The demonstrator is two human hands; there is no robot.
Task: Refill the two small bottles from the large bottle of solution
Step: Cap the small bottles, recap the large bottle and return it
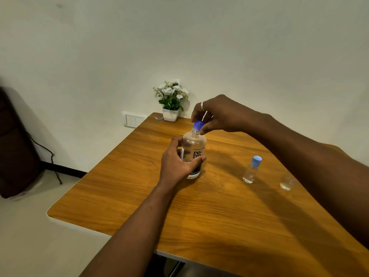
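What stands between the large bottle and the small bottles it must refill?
Nothing lies on the table between the large bottle and the nearer small bottle. Its blue cap is on, closing its mouth. The right forearm hides the top of the second small bottle.

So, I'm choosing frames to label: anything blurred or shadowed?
Head view: the cap pinched by the right hand is motion-blurred; the large bottle in the left hand slightly soft; the arm half-hides and shadows one small bottle; the capped small bottle is sharp.

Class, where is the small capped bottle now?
Head view: the small clear blue-capped bottle stands on the wooden table, right of the large labelled bottle.
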